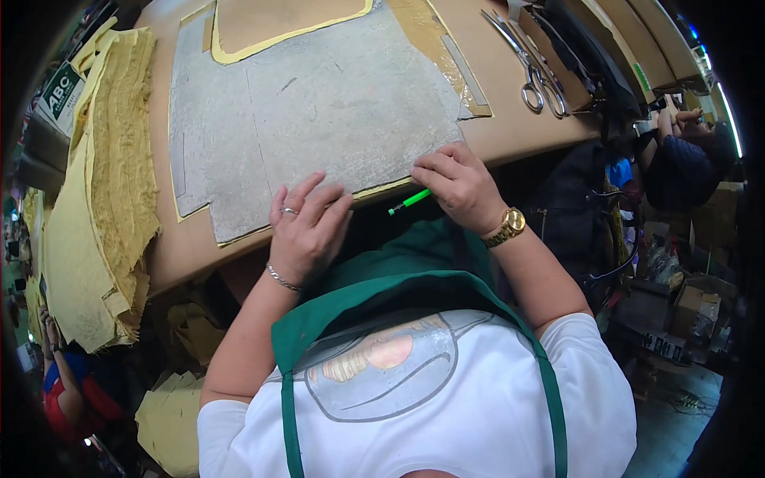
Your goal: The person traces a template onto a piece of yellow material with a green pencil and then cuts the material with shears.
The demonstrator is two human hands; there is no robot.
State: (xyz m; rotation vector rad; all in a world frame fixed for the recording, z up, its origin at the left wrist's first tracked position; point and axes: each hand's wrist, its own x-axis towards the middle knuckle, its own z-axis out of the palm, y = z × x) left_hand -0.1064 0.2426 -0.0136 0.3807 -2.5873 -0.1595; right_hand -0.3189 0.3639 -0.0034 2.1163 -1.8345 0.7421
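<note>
A large grey worn pattern sheet (pixel 303 119) lies flat on the table over yellow material (pixel 396 182), whose edge peeks out along its near side. My left hand (pixel 309 219), wearing a ring and a bracelet, rests with fingers bent but apart at the near edge of the sheet. At the near right corner my right hand (pixel 460 185), with a gold watch on its wrist, has its fingertips on the sheet's edge. A bright green pen (pixel 409 201) is tucked in that hand, one end sticking out toward the left; the rest is hidden by the palm.
Yellow hides or cloth pieces (pixel 103 199) hang over the table's left side. Large scissors (pixel 527 76) lie at the right beside a long cardboard box (pixel 562 56). A black bag (pixel 570 215) hangs right of me. Other people (pixel 689 163) are at both sides.
</note>
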